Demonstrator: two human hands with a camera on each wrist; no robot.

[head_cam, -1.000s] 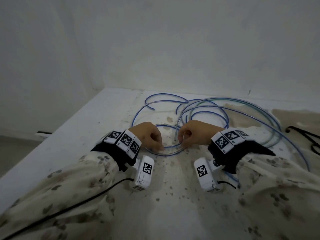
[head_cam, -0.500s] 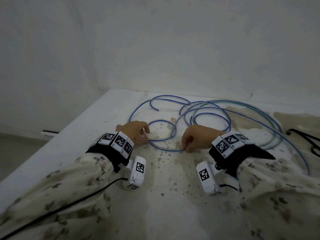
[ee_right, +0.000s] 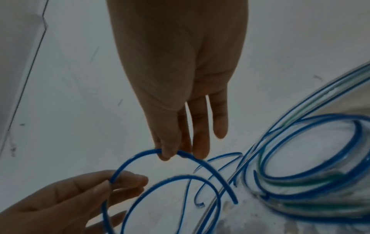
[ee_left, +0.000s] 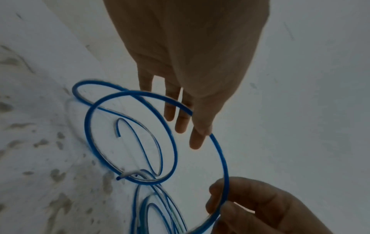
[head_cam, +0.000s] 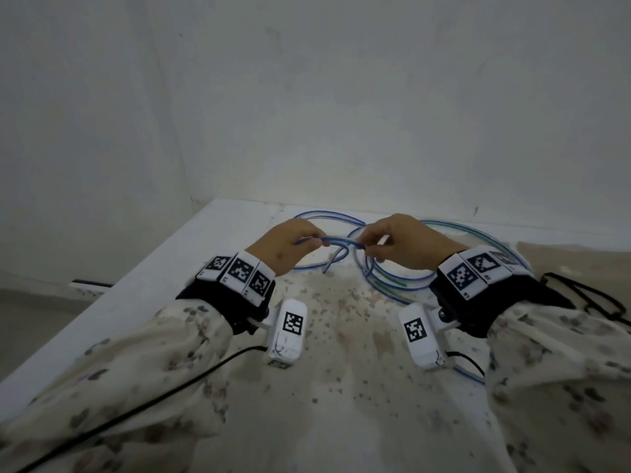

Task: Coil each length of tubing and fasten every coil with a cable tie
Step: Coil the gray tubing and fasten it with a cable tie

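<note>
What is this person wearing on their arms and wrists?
Both arms are in loose cream sleeves with a faint dark floral print. Each wrist has a black strap topped by white blocks printed with black square codes. Below each wrist hangs a white box bearing the same kind of code. A black cable runs back along the left sleeve.

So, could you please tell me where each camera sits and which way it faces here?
Head: worn on the head, looking forward and down at the stained table by a wall corner; both sleeves, the left hand and the right hand show.
Left wrist: looks along the left hand at the blue tubing it pinches; the right hand shows low.
Right wrist: looks along the right hand pinching the tubing; the left hand shows low.
Shared: both wrist views show both hands on one blue arc.
</note>
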